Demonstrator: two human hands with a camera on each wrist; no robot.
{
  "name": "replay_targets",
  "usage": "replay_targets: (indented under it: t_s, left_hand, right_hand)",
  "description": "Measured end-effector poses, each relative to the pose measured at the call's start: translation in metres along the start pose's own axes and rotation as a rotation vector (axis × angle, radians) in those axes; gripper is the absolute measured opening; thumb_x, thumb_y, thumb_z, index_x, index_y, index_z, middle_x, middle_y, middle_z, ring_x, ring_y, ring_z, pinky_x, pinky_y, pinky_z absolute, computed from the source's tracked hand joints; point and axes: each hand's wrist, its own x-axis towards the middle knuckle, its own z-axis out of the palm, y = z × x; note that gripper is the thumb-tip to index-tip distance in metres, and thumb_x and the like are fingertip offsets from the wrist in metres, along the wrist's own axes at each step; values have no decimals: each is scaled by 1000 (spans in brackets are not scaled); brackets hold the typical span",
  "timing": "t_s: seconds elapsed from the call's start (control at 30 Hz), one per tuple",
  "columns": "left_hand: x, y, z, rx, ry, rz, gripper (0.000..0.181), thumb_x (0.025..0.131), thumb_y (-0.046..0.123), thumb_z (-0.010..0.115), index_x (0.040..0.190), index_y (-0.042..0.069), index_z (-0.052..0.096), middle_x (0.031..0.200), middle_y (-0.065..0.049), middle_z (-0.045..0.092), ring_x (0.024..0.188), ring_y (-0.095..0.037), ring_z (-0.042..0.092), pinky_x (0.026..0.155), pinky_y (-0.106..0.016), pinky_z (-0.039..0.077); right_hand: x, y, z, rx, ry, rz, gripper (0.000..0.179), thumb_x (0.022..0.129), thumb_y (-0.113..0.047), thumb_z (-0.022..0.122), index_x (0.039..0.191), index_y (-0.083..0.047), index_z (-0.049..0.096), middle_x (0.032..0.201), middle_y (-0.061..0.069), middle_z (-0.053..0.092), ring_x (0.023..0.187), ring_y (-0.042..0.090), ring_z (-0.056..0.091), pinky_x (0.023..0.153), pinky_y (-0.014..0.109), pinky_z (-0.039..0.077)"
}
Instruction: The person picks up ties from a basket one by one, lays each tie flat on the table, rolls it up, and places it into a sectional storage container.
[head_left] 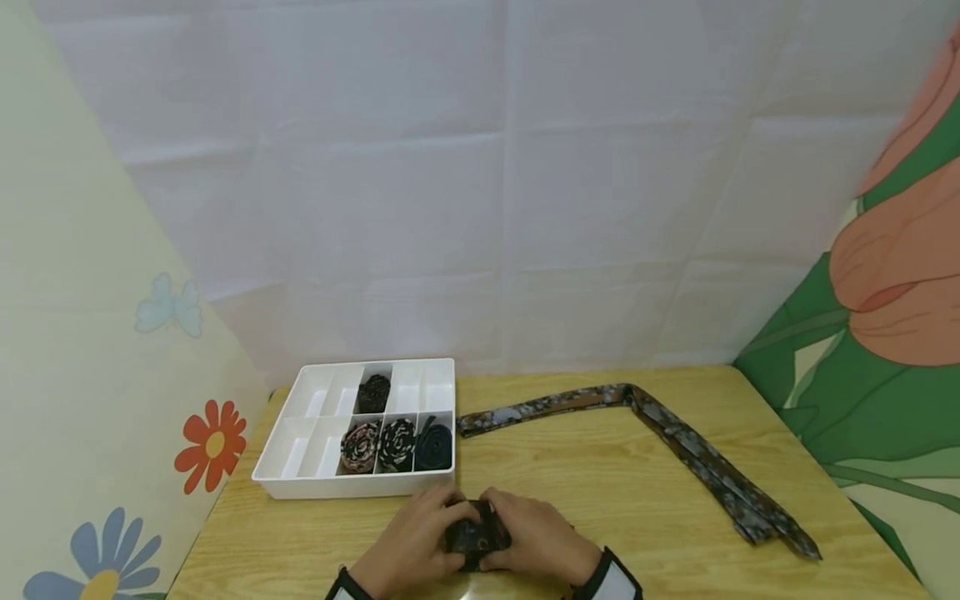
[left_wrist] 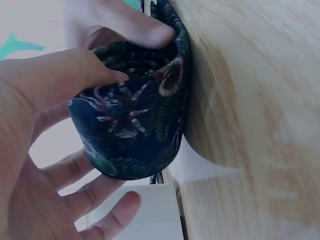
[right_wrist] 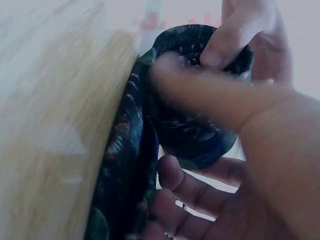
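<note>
A dark necktie [head_left: 477,535] with a leaf-and-spider print is coiled into a roll near the table's front edge. From its left side my left hand [head_left: 416,533] holds the roll, the thumb [left_wrist: 102,70] pressing into the top of the coil. My right hand [head_left: 543,537] holds the other side; its thumb [right_wrist: 200,90], blurred, lies across the coil while its fingers [right_wrist: 200,197] curl beneath. In the right wrist view an unrolled length of the tie [right_wrist: 122,160] runs along the tabletop.
A white divided tray [head_left: 352,487] stands behind my left hand. Brown [head_left: 360,447], black-and-white [head_left: 396,444] and dark blue [head_left: 433,447] rolls fill front compartments; a black roll [head_left: 373,393] sits in the back row. Another patterned necktie [head_left: 697,454] lies bent across the table's right side.
</note>
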Motion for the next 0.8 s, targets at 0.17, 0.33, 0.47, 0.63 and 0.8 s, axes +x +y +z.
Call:
replay_targets:
  t_s: [0.17, 0.33, 0.47, 0.63, 0.8]
  left_hand:
    - [4, -1, 1, -3, 21, 24, 36, 75, 30, 91, 109, 32, 79, 112, 8, 66, 105, -9, 59, 92, -34, 54]
    - [9, -2, 2, -26, 23, 30, 35, 76, 30, 89, 109, 32, 80, 110, 10, 67, 105, -7, 58, 94, -33, 53]
    - [11, -3, 3, -22, 28, 45, 34, 76, 29, 88, 109, 32, 80, 111, 10, 69, 106, -8, 60, 95, -35, 53]
    - [14, -1, 3, -15, 1, 44, 33, 78, 29, 86, 110, 31, 80, 111, 10, 70, 107, -9, 60, 96, -37, 52]
    - [16, 4, 3, -15, -59, 3, 46, 80, 30, 87, 124, 30, 74, 117, 8, 67, 110, -11, 61, 98, -40, 53]
  right_hand:
    - [-2, 0, 0, 21, -2, -2, 55, 84, -35, 92, 127, -24, 60, 115, -7, 71, 99, 4, 67, 78, 29, 56]
    - [-5, 1, 0, 9, 8, -10, 60, 87, -31, 89, 137, -20, 58, 124, 0, 69, 111, 14, 67, 90, 36, 58]
    - [-9, 3, 1, -5, 1, 22, 86, 84, -47, 89, 153, -14, 50, 141, 9, 62, 124, 25, 62, 100, 46, 56]
    - [-13, 4, 0, 1, -10, 17, 98, 80, -62, 86, 156, -14, 48, 144, 8, 60, 124, 23, 61, 99, 44, 56]
    - [-13, 3, 0, -68, 24, -24, 66, 89, -47, 85, 142, -19, 58, 121, -2, 63, 107, 13, 60, 88, 36, 56]
